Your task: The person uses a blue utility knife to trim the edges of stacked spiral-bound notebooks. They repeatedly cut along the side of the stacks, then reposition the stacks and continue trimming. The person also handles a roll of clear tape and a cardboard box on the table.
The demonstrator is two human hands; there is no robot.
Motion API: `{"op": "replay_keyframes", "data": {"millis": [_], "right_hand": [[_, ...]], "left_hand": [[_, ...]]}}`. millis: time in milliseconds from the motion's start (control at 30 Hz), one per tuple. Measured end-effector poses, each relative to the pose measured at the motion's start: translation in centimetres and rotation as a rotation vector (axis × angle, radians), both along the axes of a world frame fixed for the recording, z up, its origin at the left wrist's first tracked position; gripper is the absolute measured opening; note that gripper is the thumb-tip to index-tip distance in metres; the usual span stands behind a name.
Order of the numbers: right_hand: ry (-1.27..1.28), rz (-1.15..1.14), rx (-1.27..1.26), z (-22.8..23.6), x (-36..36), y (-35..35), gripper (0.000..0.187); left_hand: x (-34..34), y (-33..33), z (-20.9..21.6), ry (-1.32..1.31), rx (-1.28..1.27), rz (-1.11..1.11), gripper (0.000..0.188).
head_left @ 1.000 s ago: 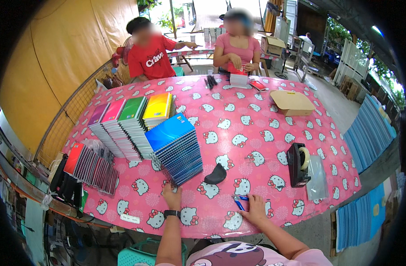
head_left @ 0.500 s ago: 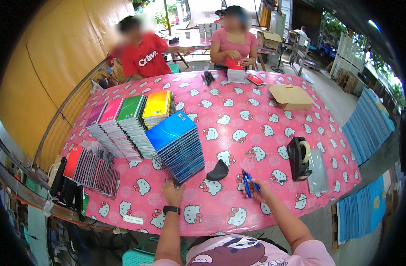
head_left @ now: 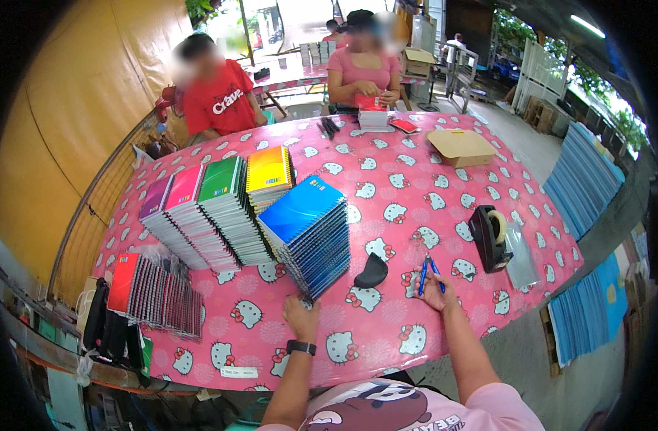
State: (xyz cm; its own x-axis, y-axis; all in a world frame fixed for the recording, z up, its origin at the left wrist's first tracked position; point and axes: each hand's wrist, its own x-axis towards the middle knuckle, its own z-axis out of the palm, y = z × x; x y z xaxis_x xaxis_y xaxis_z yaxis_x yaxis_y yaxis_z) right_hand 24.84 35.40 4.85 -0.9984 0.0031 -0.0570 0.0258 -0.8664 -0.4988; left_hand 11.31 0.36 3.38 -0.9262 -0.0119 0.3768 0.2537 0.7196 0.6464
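Observation:
My right hand (head_left: 438, 293) is closed around blue-handled pliers (head_left: 423, 277), jaws pointing away from me over the table. Beside the near bottom corner of the blue spiral notebook stack (head_left: 311, 233) lies my left hand (head_left: 301, 318), its fingers curled; anything in them is too small or hidden to make out. It wears a dark wristband. Between the blue stack and the pliers rests a black curved piece (head_left: 372, 271). Behind and left of the blue stack stand yellow (head_left: 269, 172), green (head_left: 220, 179), pink (head_left: 184, 188) and purple (head_left: 156, 197) notebook stacks.
Red notebooks (head_left: 156, 294) stand at the left edge near black pouches. A tape dispenser (head_left: 488, 241), clear plastic sleeves (head_left: 521, 264) and a cardboard box (head_left: 462, 147) are on the right. Across the pink-covered table (head_left: 386, 337), two people work; one handles red-covered notebooks (head_left: 372, 115).
My view has shifted, so the table things appear moved. The pliers have turned more upright in my right hand. My left hand stays by the blue stack's corner. The red-shirted person has drawn an arm in.

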Motion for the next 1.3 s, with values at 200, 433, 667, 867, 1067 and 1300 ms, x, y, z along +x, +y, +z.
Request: {"op": "replay_keyframes", "data": {"millis": [200,433,667,867,1067,1300], "right_hand": [[0.097,-0.182,-0.078,-0.4,0.4,-0.6,0.048],[0.021,-0.252,0.058,-1.6,0.2,0.3,0.049],[0.046,-0.266,0.077,-2.0,0.8,0.1,0.044],[-0.009,-0.264,0.059,-1.7,1.0,-0.4,0.041],[-0.003,-0.341,0.067,-2.6,0.7,-0.3,0.047],[0.023,-0.298,0.058,-2.2,0.7,-0.3,0.045]], "left_hand": [[0.0,-0.2,2.0,-0.094,0.256,-0.071,0.062],[-0.2,-0.3,0.9,-0.071,0.182,-0.064,0.066],[0.2,-0.2,1.7,-0.139,0.24,-0.069,0.066],[0.2,-0.2,1.0,-0.061,0.125,-0.067,0.057],[0.2,-0.4,1.4,-0.073,0.11,-0.09,0.055],[-0.2,-0.3,1.3,-0.075,0.128,-0.095,0.061]]}}
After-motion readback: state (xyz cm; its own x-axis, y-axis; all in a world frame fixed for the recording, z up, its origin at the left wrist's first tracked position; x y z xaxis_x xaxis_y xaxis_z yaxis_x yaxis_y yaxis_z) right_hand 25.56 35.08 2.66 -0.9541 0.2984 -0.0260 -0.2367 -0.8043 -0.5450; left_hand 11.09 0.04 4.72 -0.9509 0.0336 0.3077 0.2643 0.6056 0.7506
